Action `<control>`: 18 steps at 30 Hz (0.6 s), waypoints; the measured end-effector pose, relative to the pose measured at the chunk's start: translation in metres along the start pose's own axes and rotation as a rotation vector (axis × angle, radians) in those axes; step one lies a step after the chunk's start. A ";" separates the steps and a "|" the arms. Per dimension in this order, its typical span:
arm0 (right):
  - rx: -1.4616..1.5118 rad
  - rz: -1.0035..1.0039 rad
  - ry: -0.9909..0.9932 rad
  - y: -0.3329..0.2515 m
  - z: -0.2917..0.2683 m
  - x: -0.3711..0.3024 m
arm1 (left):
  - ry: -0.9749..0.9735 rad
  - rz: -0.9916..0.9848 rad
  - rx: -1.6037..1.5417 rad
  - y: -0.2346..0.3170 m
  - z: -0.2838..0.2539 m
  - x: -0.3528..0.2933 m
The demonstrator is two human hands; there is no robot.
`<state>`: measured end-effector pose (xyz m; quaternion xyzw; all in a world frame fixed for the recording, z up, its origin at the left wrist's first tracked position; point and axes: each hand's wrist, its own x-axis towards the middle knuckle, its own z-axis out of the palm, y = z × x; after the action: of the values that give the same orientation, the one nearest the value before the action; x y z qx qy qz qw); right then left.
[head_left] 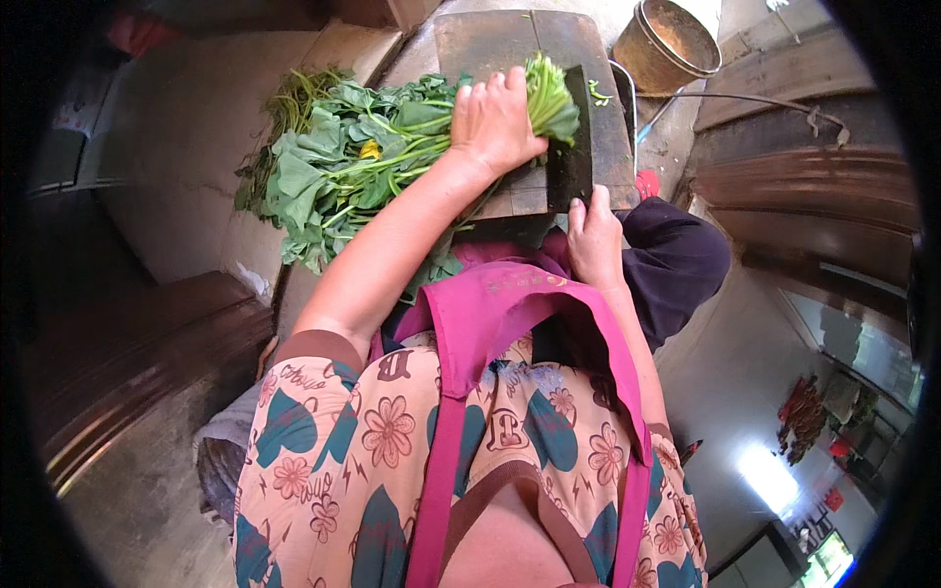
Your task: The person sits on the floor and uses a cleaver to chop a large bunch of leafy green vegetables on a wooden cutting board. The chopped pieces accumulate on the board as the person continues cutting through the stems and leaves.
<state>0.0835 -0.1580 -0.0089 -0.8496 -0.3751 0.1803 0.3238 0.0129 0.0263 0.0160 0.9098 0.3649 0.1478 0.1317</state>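
A big bunch of leafy greens (343, 162) with long pale stems lies across the wooden board (490, 44), its leaves hanging over the left edge. My left hand (493, 120) is closed around the stems and presses them down near their cut ends (551, 101). Just right of those ends stands the dark, broad blade of a cleaver (572, 157), close against the stems. My right hand (595, 235) grips the cleaver at the board's near right corner; its handle is hidden in my fingers. Small green bits (598, 93) lie beyond the blade. A yellow bloom (370, 149) shows among the leaves.
A worn bucket (667, 47) stands on the floor past the board's far right corner. A thin hose (765, 98) runs to its right. My knee in dark trousers (676, 260) is beside the board, and a magenta apron (510, 294) covers my lap.
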 end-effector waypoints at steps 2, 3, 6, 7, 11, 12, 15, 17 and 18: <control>-0.041 -0.029 0.040 0.000 -0.002 0.004 | -0.107 0.006 0.104 -0.001 0.012 -0.005; -0.070 -0.029 0.071 0.002 -0.012 0.007 | -0.144 -0.006 0.127 0.002 0.012 -0.004; -0.084 -0.142 0.207 -0.014 -0.054 0.010 | -0.269 -0.050 0.119 0.003 0.009 0.006; -0.071 -0.191 0.257 -0.026 -0.067 0.010 | -0.269 -0.048 0.128 0.002 0.010 0.006; 0.051 -0.355 0.467 -0.046 -0.078 0.028 | -0.303 -0.042 0.175 0.003 0.009 0.013; 0.051 -0.342 0.448 -0.036 -0.064 0.037 | -0.328 -0.040 0.168 0.003 0.008 0.014; -0.112 -0.249 0.119 -0.003 -0.021 0.065 | -0.401 -0.039 0.165 0.002 0.004 0.018; -0.122 -0.196 0.042 -0.008 -0.025 0.067 | -0.415 -0.035 0.171 -0.001 0.005 0.017; -0.105 -0.248 0.115 -0.010 -0.031 0.065 | -0.397 -0.029 0.168 -0.001 0.006 0.016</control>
<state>0.1378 -0.1167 0.0165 -0.8213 -0.4671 0.0701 0.3198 0.0250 0.0376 0.0129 0.9235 0.3558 -0.0670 0.1270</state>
